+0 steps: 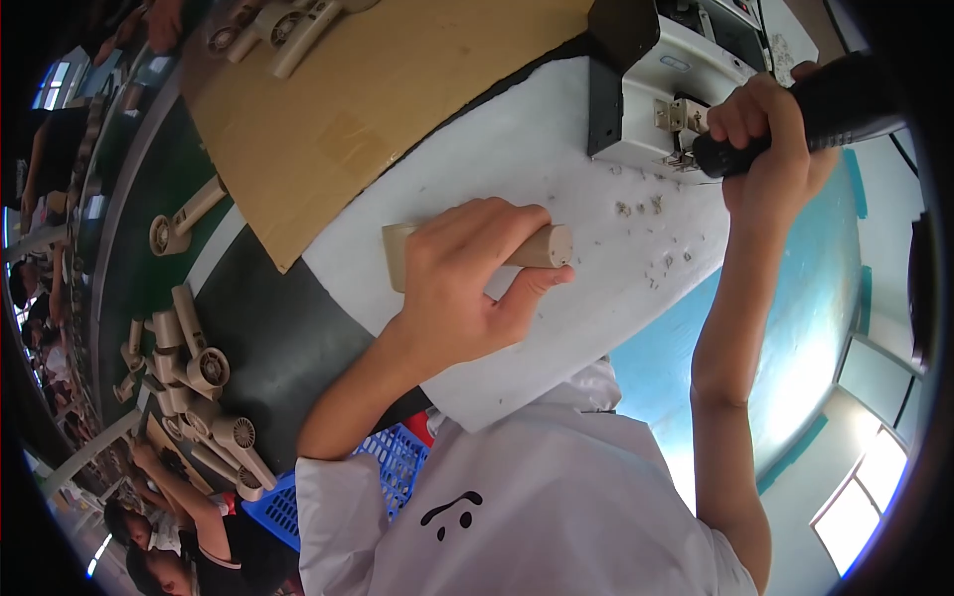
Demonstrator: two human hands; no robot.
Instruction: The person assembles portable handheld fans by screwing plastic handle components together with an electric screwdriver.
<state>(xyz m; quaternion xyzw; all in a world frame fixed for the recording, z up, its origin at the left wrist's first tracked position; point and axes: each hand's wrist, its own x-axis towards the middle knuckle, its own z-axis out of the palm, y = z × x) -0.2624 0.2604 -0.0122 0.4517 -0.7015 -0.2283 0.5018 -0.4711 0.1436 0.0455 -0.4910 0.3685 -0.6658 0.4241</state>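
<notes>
My left hand is wrapped around a beige handheld fan, lying over the white foam sheet. The round end of its handle sticks out past my thumb and forefinger; my hand covers its middle. At the upper right, my right hand grips a black electric screwdriver. The tool's narrower end is beside a metal fitting on the front of a light grey screw feeder. Several tiny screws are scattered on the foam below that machine.
Brown cardboard covers the far side of the table, with several beige fans on it. More fans lie in a heap on the left. A blue basket is beside my left elbow. Other people sit farther left.
</notes>
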